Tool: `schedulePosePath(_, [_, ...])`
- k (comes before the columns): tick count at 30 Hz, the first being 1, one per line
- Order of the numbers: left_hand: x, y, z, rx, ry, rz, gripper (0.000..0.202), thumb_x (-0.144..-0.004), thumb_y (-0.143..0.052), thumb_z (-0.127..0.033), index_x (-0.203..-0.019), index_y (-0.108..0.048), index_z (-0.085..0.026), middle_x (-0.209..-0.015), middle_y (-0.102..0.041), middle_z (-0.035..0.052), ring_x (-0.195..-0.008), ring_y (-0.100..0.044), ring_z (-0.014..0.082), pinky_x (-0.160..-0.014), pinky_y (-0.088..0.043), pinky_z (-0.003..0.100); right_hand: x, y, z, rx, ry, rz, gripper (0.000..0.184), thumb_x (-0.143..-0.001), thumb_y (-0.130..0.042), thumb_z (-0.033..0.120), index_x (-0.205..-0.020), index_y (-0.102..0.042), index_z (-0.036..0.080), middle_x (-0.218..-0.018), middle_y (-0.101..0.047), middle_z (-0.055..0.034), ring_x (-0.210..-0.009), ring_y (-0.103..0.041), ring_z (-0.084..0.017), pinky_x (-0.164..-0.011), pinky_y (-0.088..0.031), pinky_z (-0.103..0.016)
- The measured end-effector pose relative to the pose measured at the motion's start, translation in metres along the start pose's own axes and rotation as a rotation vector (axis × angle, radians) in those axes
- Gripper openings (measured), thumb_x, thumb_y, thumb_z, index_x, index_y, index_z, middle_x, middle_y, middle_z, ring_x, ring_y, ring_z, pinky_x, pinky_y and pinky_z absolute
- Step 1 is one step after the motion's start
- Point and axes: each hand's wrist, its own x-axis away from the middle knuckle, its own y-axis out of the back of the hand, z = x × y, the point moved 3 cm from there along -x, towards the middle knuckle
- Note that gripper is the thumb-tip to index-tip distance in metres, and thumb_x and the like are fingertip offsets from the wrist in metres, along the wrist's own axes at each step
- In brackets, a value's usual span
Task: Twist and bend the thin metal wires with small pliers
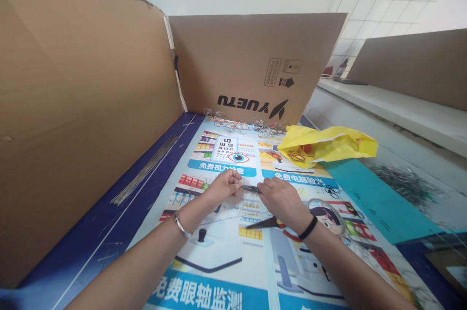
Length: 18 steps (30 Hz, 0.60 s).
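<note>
Pliers (251,189) partly hidden in closed right hand (280,199), left hand (223,187) curled, grip unclear

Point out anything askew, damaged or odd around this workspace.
The back cardboard panel looks inverted: its YUETU lettering is upside down. The left cardboard panel has a ragged top edge, as if torn. Tangled scraps litter the back panel's foot, like uncleared waste.

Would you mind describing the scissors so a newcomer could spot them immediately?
From the cardboard panel with black lettering, follow the printed sheet to the right hand. Just below that hand lie the scissors, set apart from the small tool it grips by longer dark blades and orange-red handles.
</note>
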Motion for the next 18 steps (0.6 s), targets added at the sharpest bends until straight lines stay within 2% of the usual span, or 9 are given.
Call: schedulePosePath(18, [-0.0028, -0.0013, 0.0015, -0.039, 0.0, 0.009, 0.016, -0.072, -0.054, -0.018, -0.085, -0.045, -0.017, -0.064, -0.051, -0.0048, -0.048, -0.048, 0.0055, -0.05, -0.037, 0.019, 0.0036, -0.0084, -0.002, -0.028, -0.044, 0.059, 0.012, -0.082, -0.048, 0.02, -0.079, -0.06, 0.018, -0.075, -0.059, -0.0033, -0.073, -0.05, -0.015, -0.061, -0.027, -0.026])
